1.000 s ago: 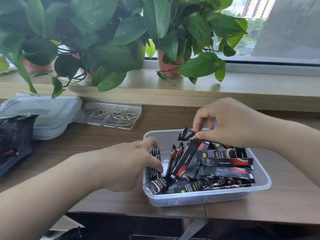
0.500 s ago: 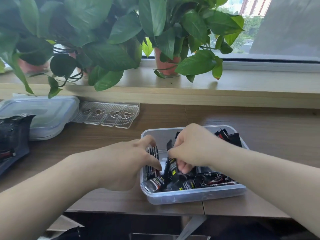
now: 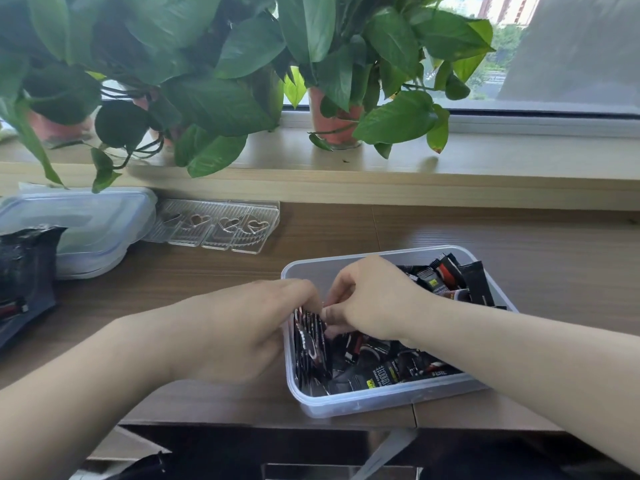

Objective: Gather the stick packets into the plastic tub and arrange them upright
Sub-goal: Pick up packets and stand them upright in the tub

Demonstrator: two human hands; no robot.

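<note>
A clear plastic tub [image 3: 381, 403] stands on the wooden table near its front edge, filled with several black-and-red stick packets. A row of upright packets [image 3: 310, 344] stands against the tub's left wall. My left hand [image 3: 242, 334] grips that row from outside the left wall, thumb and fingers over the packet tops. My right hand [image 3: 374, 299] reaches into the tub beside it and its curled fingers pinch a packet against the row. Loose packets [image 3: 391, 370] lie flat along the tub's front, and more packets [image 3: 450, 277] stick up at the back right.
A lidded clear container [image 3: 79, 230] and a black bag [image 3: 24, 278] sit at the left. A clear heart-shaped mould tray [image 3: 214, 225] lies behind the tub. Potted plants [image 3: 332, 116] line the windowsill, leaves hanging over the table's back.
My right hand came down from above the tub's back with a packet and moved left to the upright row. My left hand closed over the tops of that row.
</note>
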